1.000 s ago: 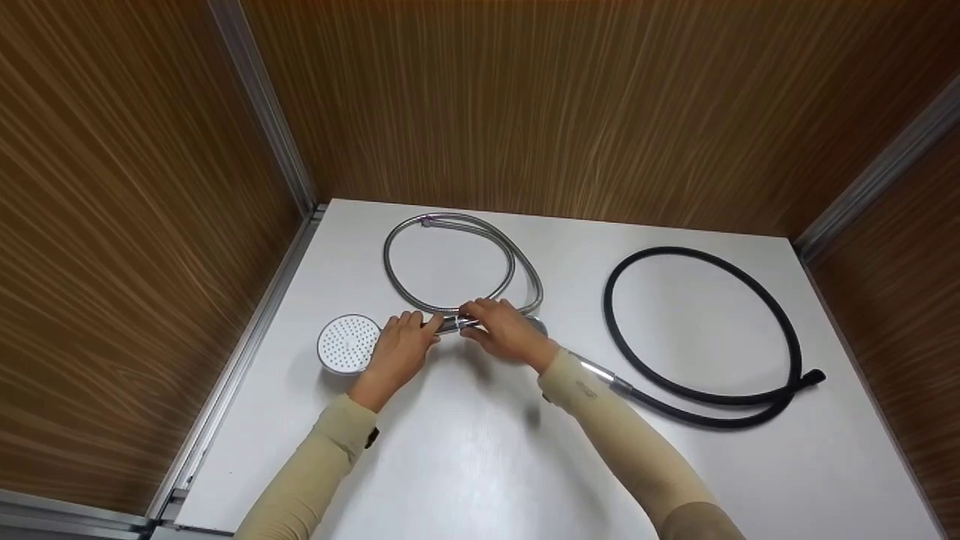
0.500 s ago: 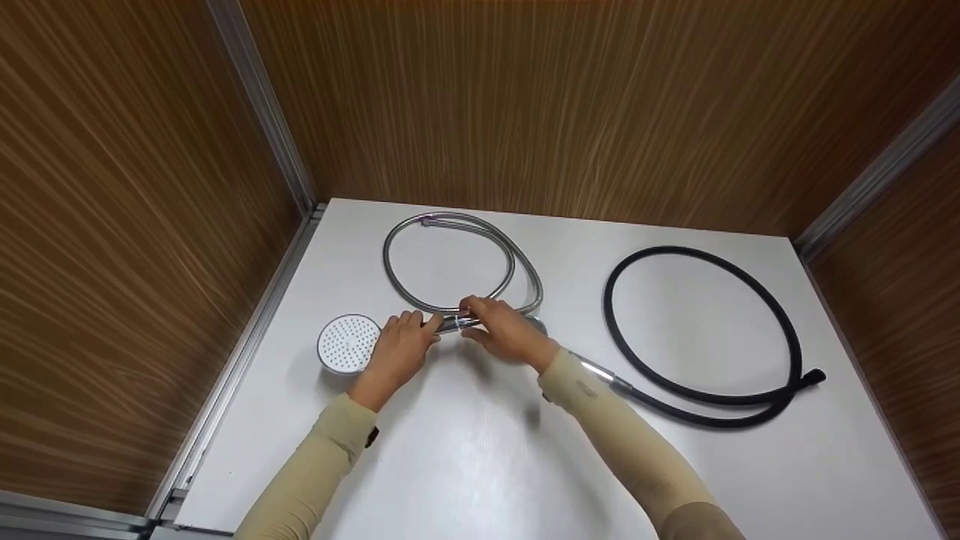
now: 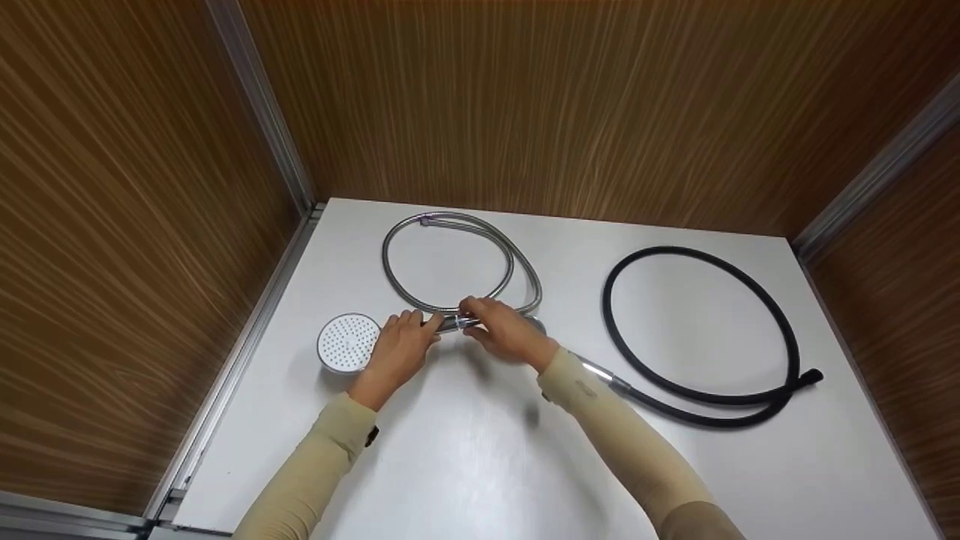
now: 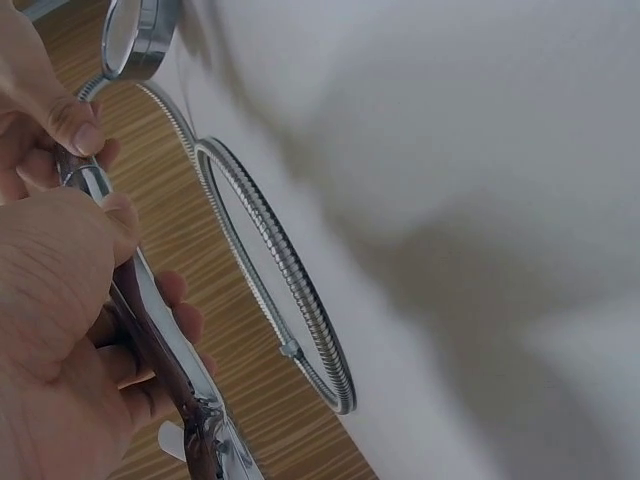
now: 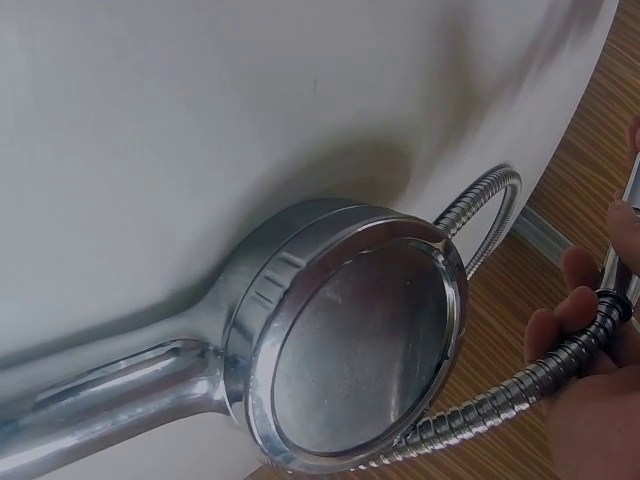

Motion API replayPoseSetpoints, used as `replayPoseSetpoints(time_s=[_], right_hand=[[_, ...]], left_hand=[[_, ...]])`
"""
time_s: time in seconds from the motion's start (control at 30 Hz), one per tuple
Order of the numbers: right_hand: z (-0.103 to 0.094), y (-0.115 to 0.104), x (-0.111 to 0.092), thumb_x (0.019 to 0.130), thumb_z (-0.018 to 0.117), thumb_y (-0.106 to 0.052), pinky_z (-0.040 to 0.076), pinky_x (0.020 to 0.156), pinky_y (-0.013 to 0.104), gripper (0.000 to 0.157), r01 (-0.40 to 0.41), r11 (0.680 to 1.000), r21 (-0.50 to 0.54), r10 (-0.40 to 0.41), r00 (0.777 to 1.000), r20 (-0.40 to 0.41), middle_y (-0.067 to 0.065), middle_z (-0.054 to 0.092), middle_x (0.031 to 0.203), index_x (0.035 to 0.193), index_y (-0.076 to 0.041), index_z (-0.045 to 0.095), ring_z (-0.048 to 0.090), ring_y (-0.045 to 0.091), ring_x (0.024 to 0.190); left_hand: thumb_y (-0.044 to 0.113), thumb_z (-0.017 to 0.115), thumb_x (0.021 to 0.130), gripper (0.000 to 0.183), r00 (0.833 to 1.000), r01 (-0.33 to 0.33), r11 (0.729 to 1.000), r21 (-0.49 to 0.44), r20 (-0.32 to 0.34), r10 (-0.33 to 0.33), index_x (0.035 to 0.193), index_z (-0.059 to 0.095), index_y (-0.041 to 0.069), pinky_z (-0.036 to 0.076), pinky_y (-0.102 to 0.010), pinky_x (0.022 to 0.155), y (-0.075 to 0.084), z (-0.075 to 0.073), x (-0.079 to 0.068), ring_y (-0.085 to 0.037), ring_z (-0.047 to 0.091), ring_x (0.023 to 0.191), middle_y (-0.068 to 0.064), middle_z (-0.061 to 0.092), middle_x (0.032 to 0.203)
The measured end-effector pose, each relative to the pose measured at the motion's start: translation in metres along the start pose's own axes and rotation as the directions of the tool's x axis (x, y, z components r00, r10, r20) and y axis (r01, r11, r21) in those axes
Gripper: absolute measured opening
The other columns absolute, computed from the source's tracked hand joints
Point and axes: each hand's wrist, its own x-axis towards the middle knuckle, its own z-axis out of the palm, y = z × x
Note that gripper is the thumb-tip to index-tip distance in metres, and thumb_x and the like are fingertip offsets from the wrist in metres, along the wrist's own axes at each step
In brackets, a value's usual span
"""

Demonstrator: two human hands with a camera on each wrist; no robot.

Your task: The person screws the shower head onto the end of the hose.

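In the head view my left hand (image 3: 401,343) grips the handle of a chrome shower head (image 3: 349,343), whose white, dotted spray face is turned up on the left. The left wrist view shows its shiny handle (image 4: 160,330) with my fingers and thumb wrapped around it. My right hand (image 3: 506,330) pinches the chrome end fitting (image 5: 620,265) of a silver metal hose (image 5: 480,410) at the handle's end. The fitting meets the handle, but how far it is threaded on cannot be seen. The rest of the hose lies coiled behind my hands.
A second chrome shower head (image 5: 350,350) lies on the white table (image 3: 465,465) beneath my right wrist. Its handle (image 3: 596,369) is joined to a black hose (image 3: 795,337), looped at the right. Wood-grain panels (image 3: 525,105) stand around the table.
My right fingers shift slightly around the hose fitting. My left hand and the shower head keep their place, and both hoses lie as before.
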Motion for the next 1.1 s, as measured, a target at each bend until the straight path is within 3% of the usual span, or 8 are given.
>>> replayPoseSetpoints(time_s=[0.13,0.33,0.53,0.7,1.1], right_hand=[[0.0004,0.0003,-0.0012,0.104,0.067,-0.019,0.057,0.096,0.044,0.027,-0.003,1.000,-0.018,0.004,1.000,0.009,0.010,0.074,0.113,0.127,-0.007,0.062,0.071,0.027,0.107],[0.0015,0.0005,-0.0010,0.103,0.069,-0.019,0.057,0.099,0.045,0.036,-0.037,0.999,0.000,0.037,0.999,0.015,0.011,0.073,0.117,0.133,-0.004,0.057,0.071,0.029,0.110],[0.0025,0.0005,0.0005,0.101,0.070,-0.012,0.057,0.095,0.045,0.026,-0.009,1.000,0.009,0.009,1.000,0.013,0.011,0.073,0.111,0.123,-0.004,0.057,0.071,0.029,0.106],[0.0017,0.0002,0.0010,0.102,0.069,-0.013,0.057,0.098,0.045,0.025,0.009,1.000,0.013,-0.010,1.000,0.005,0.011,0.074,0.113,0.124,-0.004,0.060,0.071,0.029,0.109],[0.0003,-0.0006,0.0013,0.104,0.067,-0.018,0.057,0.098,0.044,0.025,-0.006,1.000,-0.007,0.007,1.000,0.008,0.008,0.074,0.113,0.125,-0.006,0.063,0.071,0.026,0.107]], left_hand=[[0.025,0.070,0.100,0.032,1.000,0.002,1.000,-0.013,0.005,-0.002,0.129,0.062,0.013,0.049,-0.044,0.076,-0.0004,0.0006,-0.0012,-0.034,0.065,0.088,-0.015,0.068,0.095],[0.025,0.069,0.101,0.032,1.000,-0.002,1.000,-0.003,0.007,0.002,0.130,0.062,0.013,0.050,-0.045,0.076,-0.0008,0.0012,-0.0014,-0.035,0.065,0.088,-0.016,0.068,0.096],[0.025,0.071,0.100,0.032,1.000,-0.018,1.000,0.025,-0.016,0.019,0.128,0.061,0.013,0.050,-0.044,0.074,-0.0017,0.0019,-0.0026,-0.034,0.065,0.086,-0.015,0.068,0.093],[0.026,0.070,0.100,0.029,0.998,-0.041,0.998,0.054,-0.035,0.043,0.123,0.060,0.012,0.050,-0.043,0.071,-0.0031,0.0011,-0.0034,-0.034,0.065,0.083,-0.015,0.067,0.090],[0.025,0.068,0.101,0.028,0.999,-0.035,0.999,0.038,-0.006,0.035,0.124,0.060,0.012,0.050,-0.044,0.071,-0.0049,0.0000,-0.0013,-0.035,0.065,0.084,-0.016,0.067,0.092]])
